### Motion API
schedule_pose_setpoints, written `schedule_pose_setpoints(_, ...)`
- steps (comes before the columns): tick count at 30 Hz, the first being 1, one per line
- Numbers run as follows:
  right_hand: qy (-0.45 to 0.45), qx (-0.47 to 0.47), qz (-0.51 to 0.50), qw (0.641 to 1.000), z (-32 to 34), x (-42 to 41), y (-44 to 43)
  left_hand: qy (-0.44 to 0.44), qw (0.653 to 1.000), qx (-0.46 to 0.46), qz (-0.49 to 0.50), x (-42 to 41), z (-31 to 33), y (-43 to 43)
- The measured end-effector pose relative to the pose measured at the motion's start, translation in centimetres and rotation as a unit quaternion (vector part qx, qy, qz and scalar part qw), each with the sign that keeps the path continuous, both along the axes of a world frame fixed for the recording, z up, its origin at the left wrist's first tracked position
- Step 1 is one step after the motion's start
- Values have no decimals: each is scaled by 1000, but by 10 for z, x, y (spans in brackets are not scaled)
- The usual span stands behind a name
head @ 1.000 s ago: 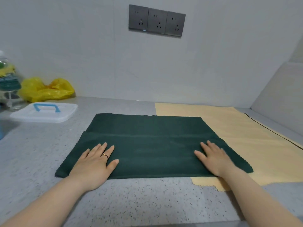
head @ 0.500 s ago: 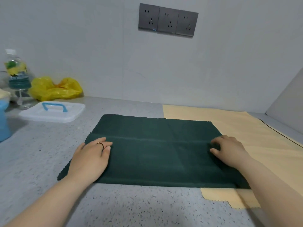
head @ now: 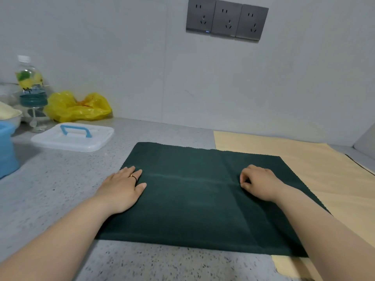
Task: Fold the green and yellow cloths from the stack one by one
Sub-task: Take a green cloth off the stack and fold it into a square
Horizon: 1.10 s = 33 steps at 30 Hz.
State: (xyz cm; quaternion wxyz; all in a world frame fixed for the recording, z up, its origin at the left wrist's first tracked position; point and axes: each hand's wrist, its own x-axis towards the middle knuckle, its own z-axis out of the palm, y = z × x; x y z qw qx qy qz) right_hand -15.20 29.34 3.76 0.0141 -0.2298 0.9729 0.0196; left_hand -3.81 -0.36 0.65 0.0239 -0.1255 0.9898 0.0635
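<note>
Green cloth (head: 192,203) long axis runs 9 to 3 o'clock; left hand (head: 121,189) fingers (head: 140,185) flat on it, right hand (head: 260,182) fingers (head: 244,176) pinching its fold

matt dark green cloth (head: 192,199), speckled stone-look counter (head: 60,189), glossy yellow plastic bag (head: 79,107), smooth translucent plastic lid (head: 73,137)

Our right hand (head: 261,182) curls its fingers and thumb onto the green cloth (head: 192,209), pinching at the crease that runs across it. Straight across to the left of that grip, our left hand (head: 121,189) lies flat on the cloth's left edge. Under and to the right of the grip the yellow cloth (head: 324,173) lies spread on the speckled counter (head: 60,189), while well to its left sit a white lid (head: 73,136), a yellow bag (head: 77,107) and a bottle (head: 30,82).
</note>
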Motion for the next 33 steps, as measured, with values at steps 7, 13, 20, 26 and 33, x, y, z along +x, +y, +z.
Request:
schedule_pose_setpoints(7,24,30,-4,999,-4,0,-1,53,998,-23,-2,-5,3,-4)
schedule_pose_setpoints(13,57,13,-24,998,-7,0,-5,56,998,-19,5,-8,6,-8)
schedule_pose_setpoints(20,71,25,-30,997,-10,3,-7,81,994,-19,-68,-2,18,25)
schedule_pose_setpoints(26,30,-13,-66,997,-12,8,-9,94,981,27,-168,4,2,81)
schedule_pose_setpoints(33,82,-133,57,986,-11,72,-52,123,979,42,-154,9,-12,87)
